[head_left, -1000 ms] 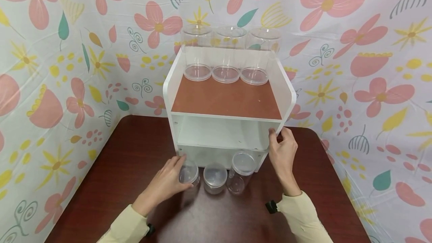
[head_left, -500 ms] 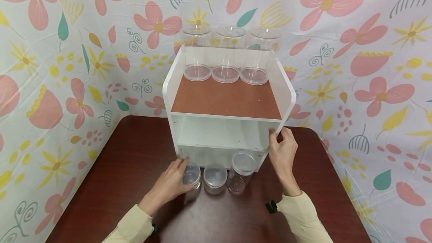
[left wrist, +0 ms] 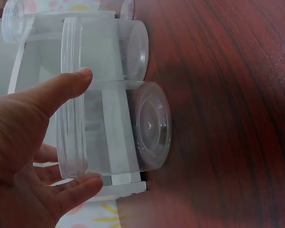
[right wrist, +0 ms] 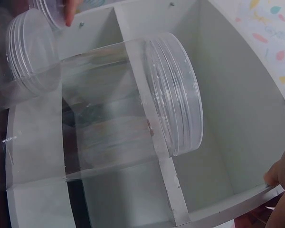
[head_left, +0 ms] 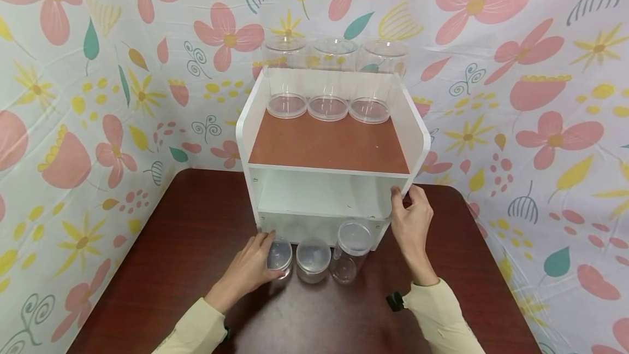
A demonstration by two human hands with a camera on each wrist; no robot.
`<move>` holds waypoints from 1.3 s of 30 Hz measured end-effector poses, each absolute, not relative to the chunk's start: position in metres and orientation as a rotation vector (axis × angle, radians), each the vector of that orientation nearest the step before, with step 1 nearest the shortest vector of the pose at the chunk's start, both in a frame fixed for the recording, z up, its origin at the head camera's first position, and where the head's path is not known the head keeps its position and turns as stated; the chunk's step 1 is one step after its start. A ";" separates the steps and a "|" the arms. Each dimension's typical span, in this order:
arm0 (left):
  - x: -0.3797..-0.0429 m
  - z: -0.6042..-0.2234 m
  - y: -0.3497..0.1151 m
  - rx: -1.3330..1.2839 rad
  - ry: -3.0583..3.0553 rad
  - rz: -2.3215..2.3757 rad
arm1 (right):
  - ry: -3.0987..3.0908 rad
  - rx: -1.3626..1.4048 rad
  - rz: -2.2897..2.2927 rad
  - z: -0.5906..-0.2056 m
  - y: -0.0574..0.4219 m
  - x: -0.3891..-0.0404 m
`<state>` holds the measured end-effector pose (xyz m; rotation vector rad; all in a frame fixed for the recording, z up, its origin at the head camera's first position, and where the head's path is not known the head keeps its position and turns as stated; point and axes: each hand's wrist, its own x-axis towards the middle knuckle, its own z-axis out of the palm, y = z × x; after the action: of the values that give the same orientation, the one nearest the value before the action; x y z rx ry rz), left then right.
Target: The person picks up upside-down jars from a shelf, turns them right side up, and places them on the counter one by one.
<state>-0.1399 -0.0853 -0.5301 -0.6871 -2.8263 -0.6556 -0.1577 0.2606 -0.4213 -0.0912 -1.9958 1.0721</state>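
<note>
Three clear lidded plastic jars stand in a row at the foot of a small white shelf unit (head_left: 319, 170). My left hand (head_left: 248, 267) grips the left jar (head_left: 279, 254) by its lid. In the left wrist view, the thumb lies on one side of that jar's lid (left wrist: 72, 137) and the fingers on the other. Beside it are the short middle jar (head_left: 313, 257) and the taller right jar (head_left: 355, 238). My right hand (head_left: 414, 224) pinches the front edge of the unit's right side panel.
On the unit's brown top (head_left: 326, 143) stand three tall clear cylinders, the middle one (head_left: 328, 107) between the others. Below are white open compartments (head_left: 314, 193). Everything rests on a dark reddish table (head_left: 206, 217), with a flowered cloth (head_left: 147, 70) hanging behind and at the sides.
The left hand has shifted slightly right with the left jar, which now stands closer to the middle jar. The right hand has stayed on the side panel.
</note>
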 end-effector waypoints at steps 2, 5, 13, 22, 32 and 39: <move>-0.140 -0.530 -0.085 -0.682 -2.839 -0.650 | -1.994 -0.086 1.069 -0.421 0.261 -0.158; -0.141 -0.530 -0.085 -0.681 -2.852 -0.643 | -1.995 -0.081 1.066 -0.421 0.261 -0.158; -0.141 -0.530 -0.087 -0.698 -2.839 -0.601 | -2.000 -0.093 1.061 -0.421 0.260 -0.158; -0.134 -0.492 -0.090 -0.604 -2.824 -0.615 | -2.007 -0.085 1.054 -0.420 0.260 -0.156; -0.124 -0.409 -0.090 -0.652 -2.799 -1.000 | -2.009 -0.079 1.058 -0.420 0.260 -0.158; -0.128 -0.347 -0.088 -0.795 -2.713 -1.205 | -2.006 -0.073 1.061 -0.420 0.260 -0.157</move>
<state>-0.1277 -0.0879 -0.3467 -0.7953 -2.7129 -1.2048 -0.1571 0.2603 -0.4196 -0.0726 -2.0058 1.0615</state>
